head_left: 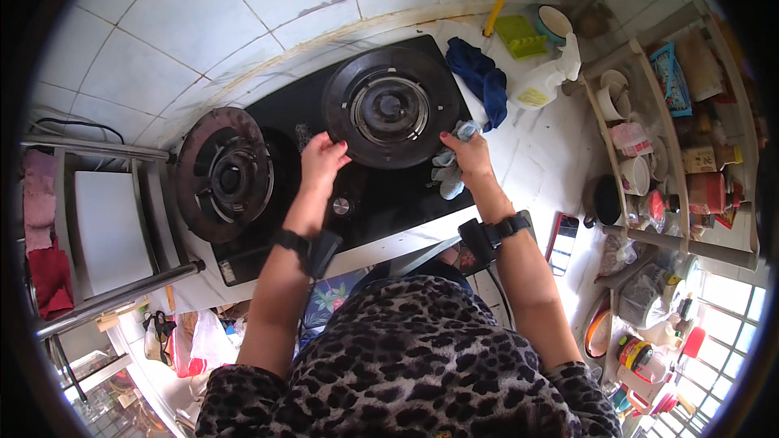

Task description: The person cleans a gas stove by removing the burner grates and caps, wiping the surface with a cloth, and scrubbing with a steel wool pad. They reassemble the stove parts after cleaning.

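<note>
A black glass gas cooktop (371, 185) lies before me. On its right burner sits a wide, dark round burner ring (389, 155), around a metal burner head (389, 108). My left hand (322, 161) pinches the ring's lower left rim, thumb and fingers drawn together. At the lower right rim, my right hand (475, 155) grips a crumpled light blue cloth (449, 179), its thumb by the ring's edge. The cloth partly hides that edge. A second ring (198, 194), brownish and worn, rests tilted around the left burner (231, 177).
Right of the cooktop are a dark blue cloth (481, 76), a spray bottle (541, 85), a green plastic holder (520, 38) and a phone (562, 243). A yellow gas pipe (498, 9) rises behind. A crowded shelf rack (660, 134) stands right, a metal rack (122, 298) left.
</note>
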`<action>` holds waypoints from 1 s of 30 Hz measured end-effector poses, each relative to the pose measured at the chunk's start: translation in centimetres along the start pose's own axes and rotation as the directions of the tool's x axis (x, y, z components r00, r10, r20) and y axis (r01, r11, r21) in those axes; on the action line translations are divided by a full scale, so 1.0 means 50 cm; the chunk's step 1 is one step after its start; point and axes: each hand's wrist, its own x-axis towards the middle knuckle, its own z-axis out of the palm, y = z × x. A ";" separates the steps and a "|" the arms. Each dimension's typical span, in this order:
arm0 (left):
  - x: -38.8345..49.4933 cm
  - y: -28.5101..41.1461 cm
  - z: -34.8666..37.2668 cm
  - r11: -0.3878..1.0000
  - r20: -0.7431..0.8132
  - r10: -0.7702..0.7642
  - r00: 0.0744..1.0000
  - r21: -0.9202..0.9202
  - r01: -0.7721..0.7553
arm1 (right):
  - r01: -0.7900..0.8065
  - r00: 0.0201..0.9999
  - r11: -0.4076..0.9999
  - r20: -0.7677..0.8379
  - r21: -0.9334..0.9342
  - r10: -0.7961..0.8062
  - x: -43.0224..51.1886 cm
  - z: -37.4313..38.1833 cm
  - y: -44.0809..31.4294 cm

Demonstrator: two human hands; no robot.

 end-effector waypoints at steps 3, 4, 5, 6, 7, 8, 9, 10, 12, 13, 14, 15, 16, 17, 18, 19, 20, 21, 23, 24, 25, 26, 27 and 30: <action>-0.056 -0.040 0.039 0.983 -0.120 -0.036 0.992 -0.183 0.013 | 0.038 0.999 0.990 0.013 -0.132 -0.037 0.026 -0.014 -0.013; -0.065 -0.046 0.050 0.983 -0.160 -0.035 0.986 -0.186 0.005 | 0.062 0.998 0.990 0.033 -0.126 -0.059 0.034 -0.015 -0.019; -0.068 -0.049 0.057 0.982 -0.182 -0.035 0.983 -0.186 0.000 | 0.066 0.998 0.990 0.029 -0.125 -0.062 0.039 -0.016 -0.024; -0.068 -0.049 0.063 0.977 -0.167 -0.033 0.985 -0.215 -0.004 | 0.051 0.998 0.991 0.034 -0.126 -0.047 0.044 -0.016 -0.031; -0.067 -0.050 0.069 0.970 -0.161 -0.040 0.986 -0.244 0.000 | 0.064 0.998 0.989 0.025 -0.134 -0.061 0.047 -0.015 -0.036; -0.070 -0.052 0.078 0.964 -0.174 -0.042 0.984 -0.267 -0.006 | 0.056 0.998 0.989 0.023 -0.139 -0.054 0.050 -0.014 -0.042; -0.075 -0.055 0.087 0.958 -0.199 -0.045 0.979 -0.285 -0.013 | 0.066 0.998 0.989 0.021 -0.130 -0.064 0.051 -0.012 -0.046; -0.078 -0.056 0.094 0.953 -0.218 -0.052 0.975 -0.302 -0.017 | 0.063 0.998 0.985 0.023 -0.161 -0.060 0.054 -0.010 -0.051; -0.088 -0.059 0.104 0.945 -0.240 -0.058 0.969 -0.327 -0.024 | 0.086 0.996 0.977 0.016 -0.197 -0.084 0.061 -0.006 -0.056; -0.094 -0.062 0.109 0.940 -0.249 -0.063 0.967 -0.340 -0.027 | 0.098 0.995 0.972 0.013 -0.214 -0.098 0.066 -0.005 -0.058; -0.099 -0.065 0.115 0.936 -0.255 -0.071 0.964 -0.350 -0.023 | 0.098 0.995 0.963 0.018 -0.252 -0.096 0.072 -0.004 -0.059; -0.103 -0.068 0.120 0.933 -0.262 -0.076 0.962 -0.360 -0.024 | 0.101 0.995 0.952 0.025 -0.288 -0.098 0.080 -0.004 -0.061; -0.112 -0.074 0.126 0.929 -0.268 -0.088 0.959 -0.370 -0.018 | 0.098 0.995 0.941 0.029 -0.325 -0.094 0.087 -0.004 -0.060; -0.115 -0.080 0.131 0.925 -0.271 -0.097 0.958 -0.379 -0.014 | 0.094 0.996 0.941 0.031 -0.325 -0.088 0.095 -0.005 -0.060; -0.114 -0.084 0.136 0.917 -0.264 -0.116 0.957 -0.398 0.002 | 0.093 0.996 0.941 0.033 -0.324 -0.087 0.104 -0.006 -0.059; -0.113 -0.088 0.138 0.915 -0.267 -0.120 0.956 -0.402 0.003 | 0.105 0.994 0.944 0.048 -0.313 -0.095 0.110 -0.007 -0.058; -0.107 -0.091 0.139 0.913 -0.272 -0.132 0.953 -0.407 0.010 | 0.150 0.989 0.924 0.058 -0.351 -0.139 0.116 -0.008 -0.056; -0.102 -0.094 0.140 0.910 -0.276 -0.151 0.949 -0.414 0.024 | 0.212 0.977 0.903 0.082 -0.373 -0.196 0.120 -0.009 -0.054; -0.096 -0.099 0.137 0.906 -0.262 -0.165 0.951 -0.422 0.041 | 0.277 0.961 0.882 0.090 -0.382 -0.263 0.124 -0.010 -0.051; -0.095 -0.102 0.139 0.904 -0.279 -0.202 0.939 -0.422 0.069 | 0.279 0.960 0.885 0.074 -0.374 -0.271 0.124 -0.010 -0.051; -0.094 -0.104 0.138 0.896 -0.258 -0.171 0.951 -0.443 0.041 | 0.231 0.972 0.894 0.044 -0.383 -0.232 0.121 -0.009 -0.049; -0.095 -0.104 0.137 0.889 -0.264 -0.164 0.950 -0.456 0.027 | 0.205 0.979 0.927 0.065 -0.316 -0.194 0.118 -0.011 -0.050; -0.099 -0.104 0.137 0.883 -0.267 -0.153 0.952 -0.469 0.010 | 0.207 0.978 0.924 0.067 -0.322 -0.196 0.113 -0.010 -0.049; -0.109 -0.095 0.129 0.884 -0.241 -0.128 0.962 -0.467 0.000 | 0.255 0.966 0.885 0.072 -0.388 -0.247 0.101 -0.013 -0.052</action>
